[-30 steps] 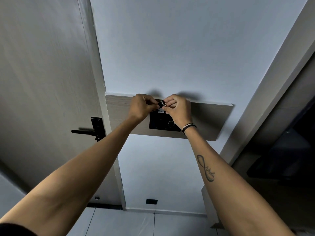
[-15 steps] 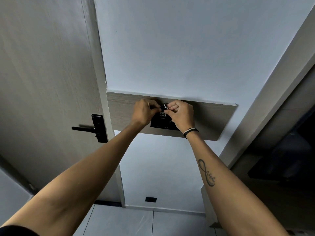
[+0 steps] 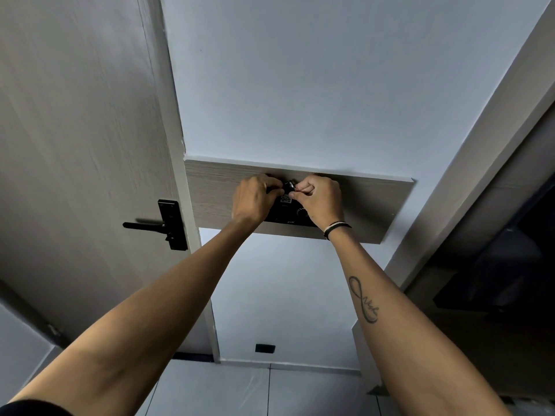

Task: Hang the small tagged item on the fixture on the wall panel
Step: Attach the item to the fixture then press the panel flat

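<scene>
- While both forearms are raised from the bottom of the frame, the left hand (image 3: 255, 198) and right hand (image 3: 321, 199) are seen curled tight at centre.
- Between their fingertips a small tagged item (image 3: 287, 193) is pinched, its white tag hung below.
- Behind it, a dark fixture (image 3: 285, 214) is mounted on the wood wall panel (image 3: 375, 205).
- At left, a black door handle (image 3: 162, 225) is seen.
</scene>
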`<state>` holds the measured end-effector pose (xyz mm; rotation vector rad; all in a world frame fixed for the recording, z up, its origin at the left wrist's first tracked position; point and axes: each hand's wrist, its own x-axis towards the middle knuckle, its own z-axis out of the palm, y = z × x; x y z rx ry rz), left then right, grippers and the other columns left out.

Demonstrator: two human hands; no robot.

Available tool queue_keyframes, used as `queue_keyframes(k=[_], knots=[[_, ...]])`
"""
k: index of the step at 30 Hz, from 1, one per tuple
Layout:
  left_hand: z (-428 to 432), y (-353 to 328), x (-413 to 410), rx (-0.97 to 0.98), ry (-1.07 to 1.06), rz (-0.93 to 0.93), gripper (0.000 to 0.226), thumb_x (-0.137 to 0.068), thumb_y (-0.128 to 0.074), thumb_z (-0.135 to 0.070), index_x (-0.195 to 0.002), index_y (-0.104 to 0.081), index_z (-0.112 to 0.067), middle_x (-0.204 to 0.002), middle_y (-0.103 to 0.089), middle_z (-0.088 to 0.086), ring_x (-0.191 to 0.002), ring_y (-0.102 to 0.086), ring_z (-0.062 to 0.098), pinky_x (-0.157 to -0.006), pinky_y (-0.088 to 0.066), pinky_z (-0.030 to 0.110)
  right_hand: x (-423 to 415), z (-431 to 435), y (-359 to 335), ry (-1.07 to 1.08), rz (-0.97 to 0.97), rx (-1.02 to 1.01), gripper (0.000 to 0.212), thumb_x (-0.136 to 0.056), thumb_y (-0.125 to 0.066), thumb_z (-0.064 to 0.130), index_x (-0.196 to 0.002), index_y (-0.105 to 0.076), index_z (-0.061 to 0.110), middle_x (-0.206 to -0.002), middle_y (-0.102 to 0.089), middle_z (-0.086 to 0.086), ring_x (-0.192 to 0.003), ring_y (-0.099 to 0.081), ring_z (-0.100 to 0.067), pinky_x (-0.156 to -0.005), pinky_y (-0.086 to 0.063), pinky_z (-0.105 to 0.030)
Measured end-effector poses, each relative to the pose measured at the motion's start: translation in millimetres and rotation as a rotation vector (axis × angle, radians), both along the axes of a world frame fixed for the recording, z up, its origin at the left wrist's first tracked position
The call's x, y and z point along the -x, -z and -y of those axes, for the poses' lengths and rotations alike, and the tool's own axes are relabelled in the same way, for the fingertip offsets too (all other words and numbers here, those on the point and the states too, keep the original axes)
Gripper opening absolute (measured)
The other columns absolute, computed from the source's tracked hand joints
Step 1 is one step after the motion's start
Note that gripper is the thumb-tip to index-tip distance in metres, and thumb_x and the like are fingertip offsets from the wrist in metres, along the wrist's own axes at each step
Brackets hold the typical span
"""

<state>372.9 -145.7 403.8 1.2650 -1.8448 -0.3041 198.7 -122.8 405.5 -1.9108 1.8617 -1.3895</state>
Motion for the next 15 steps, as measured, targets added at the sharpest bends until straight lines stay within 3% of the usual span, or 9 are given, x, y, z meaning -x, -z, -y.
queue_keyframes(k=[15], knots=[[-10,8,1,0.089,-0.07,0.079,0.012,-0.095,-0.073,-0.023,-0.096,-0.084,-0.021,-0.105,-0.08,-0.003,-0.102,-0.067,0.025,-0.077,-0.057,0.043,-2,-3,5,0.002,-0.046,-0.039,0.016,-0.079,-0.09,0.019,-0.076,-0.076,0.013,-0.075,-0.079,-0.002,-0.069,-0.074,-0.017,-0.067,-0.063,-0.038]])
